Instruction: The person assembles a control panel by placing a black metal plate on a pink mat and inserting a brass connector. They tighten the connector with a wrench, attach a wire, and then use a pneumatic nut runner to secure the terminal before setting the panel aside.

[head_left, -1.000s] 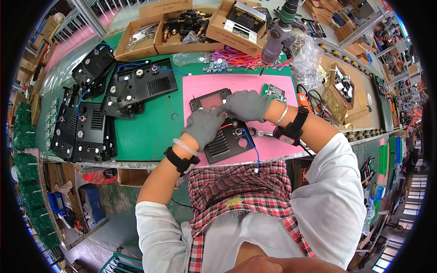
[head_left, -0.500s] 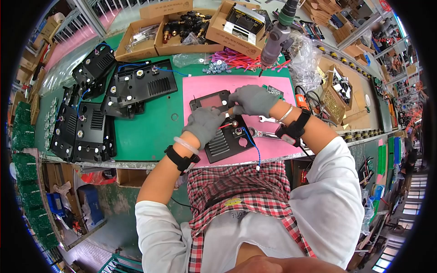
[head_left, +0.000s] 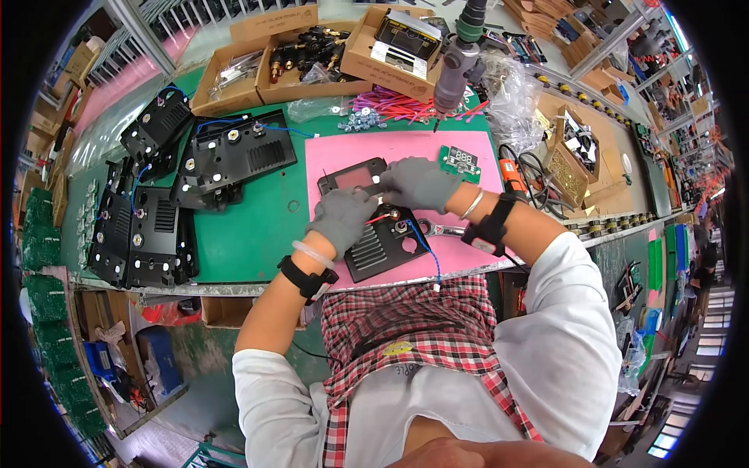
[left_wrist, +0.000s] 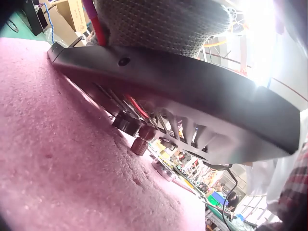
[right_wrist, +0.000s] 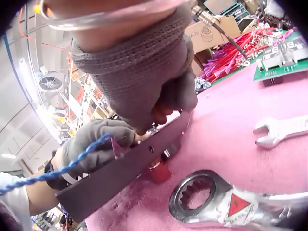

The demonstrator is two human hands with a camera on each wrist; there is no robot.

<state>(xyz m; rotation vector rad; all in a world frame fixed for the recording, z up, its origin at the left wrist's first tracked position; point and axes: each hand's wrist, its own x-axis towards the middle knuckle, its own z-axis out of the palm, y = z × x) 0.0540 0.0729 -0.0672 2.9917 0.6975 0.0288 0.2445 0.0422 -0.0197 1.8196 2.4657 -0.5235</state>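
Observation:
A black slotted panel point(head_left: 382, 248) lies on the pink mat point(head_left: 476, 210), with a twisted blue wire at its near right. The gloved left hand point(head_left: 341, 220) grips the panel's left side around its middle; the left wrist view shows the glove point(left_wrist: 163, 24) over the panel point(left_wrist: 178, 82) and fittings underneath. From the right, the gloved right hand point(head_left: 421, 185) meets it, fingers curled, pinching a small silvery part point(right_wrist: 166, 122) at the panel in the right wrist view. Its fingertips are partly hidden.
A ratchet wrench point(right_wrist: 197, 197) and an open-ended wrench point(right_wrist: 284, 131) lie right of the panel. Behind are a circuit board point(head_left: 460, 161) and a hanging screwdriver point(head_left: 455, 74). More black panels point(head_left: 234, 160) are stacked left; cartons point(head_left: 226, 86) stand at the back.
The right hand has shifted slightly left and toward the body, uncovering the circuit board. The left hand stays at the panel. The head view has shifted slightly.

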